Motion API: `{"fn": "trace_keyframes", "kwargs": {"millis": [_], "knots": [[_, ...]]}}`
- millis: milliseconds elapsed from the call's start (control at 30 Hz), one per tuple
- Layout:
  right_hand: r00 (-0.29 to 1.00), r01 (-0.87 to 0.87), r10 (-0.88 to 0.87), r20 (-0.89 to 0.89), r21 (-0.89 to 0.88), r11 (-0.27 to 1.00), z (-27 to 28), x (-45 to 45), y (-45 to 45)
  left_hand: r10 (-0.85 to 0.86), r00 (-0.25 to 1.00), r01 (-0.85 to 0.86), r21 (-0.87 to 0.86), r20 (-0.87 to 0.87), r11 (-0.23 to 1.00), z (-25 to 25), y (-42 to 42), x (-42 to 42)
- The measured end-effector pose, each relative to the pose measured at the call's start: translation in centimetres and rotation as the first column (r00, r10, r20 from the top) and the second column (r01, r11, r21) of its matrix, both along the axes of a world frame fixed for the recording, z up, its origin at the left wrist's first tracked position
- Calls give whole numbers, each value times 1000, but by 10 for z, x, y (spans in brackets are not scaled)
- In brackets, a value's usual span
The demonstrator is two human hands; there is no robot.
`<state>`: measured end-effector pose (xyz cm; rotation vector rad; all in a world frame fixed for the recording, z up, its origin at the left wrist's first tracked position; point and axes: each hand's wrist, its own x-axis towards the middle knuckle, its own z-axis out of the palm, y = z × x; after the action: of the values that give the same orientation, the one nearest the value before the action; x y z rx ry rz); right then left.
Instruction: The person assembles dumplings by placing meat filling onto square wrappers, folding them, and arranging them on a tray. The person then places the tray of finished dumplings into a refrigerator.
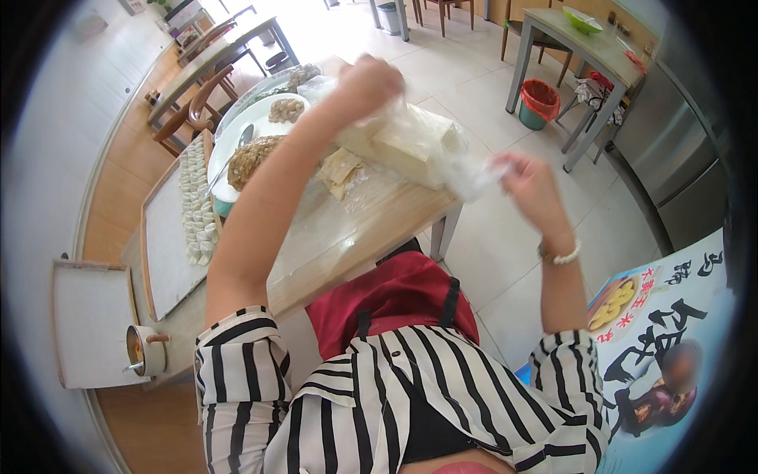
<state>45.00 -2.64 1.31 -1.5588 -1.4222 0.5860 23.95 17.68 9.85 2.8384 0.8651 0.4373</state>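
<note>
A clear plastic bag (468,172) is stretched between my two hands. My left hand (373,83), blurred, grips its far edge, and my right hand (527,181) pinches a corner beyond the table's end. Under the film lies a thick block of pale wrapper sheets (414,142). A few loose wrappers (342,169) rest beside it on the floury wooden table (355,237). Left of my forearm, a white plate (216,178) carries brown minced filling (251,160), peeled shrimp (287,111) and a metal spoon (246,136).
A wooden tray (172,231) holds rows of folded dumplings (198,207). Another tray (95,326) and a small pot (147,349) stand at the left. Right are a lined bin (538,103), a steel refrigerator (663,142) and a printed sign (657,343).
</note>
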Motion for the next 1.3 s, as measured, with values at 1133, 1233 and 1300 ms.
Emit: {"fn": "trace_keyframes", "kwargs": {"millis": [1133, 1233, 1300], "knots": [[181, 163, 396, -900, 424, 891, 28, -89, 130, 563, 173, 469, -571, 808, 674, -44, 19, 2], [-1, 230, 421, -907, 409, 883, 14, -79, 139, 614, 118, 698, -505, 780, 507, -48, 16, 9], [96, 72, 493, -865, 500, 863, -13, -60, 152, 712, 84, 694, -553, 697, 460, -47, 4, 19]]}}
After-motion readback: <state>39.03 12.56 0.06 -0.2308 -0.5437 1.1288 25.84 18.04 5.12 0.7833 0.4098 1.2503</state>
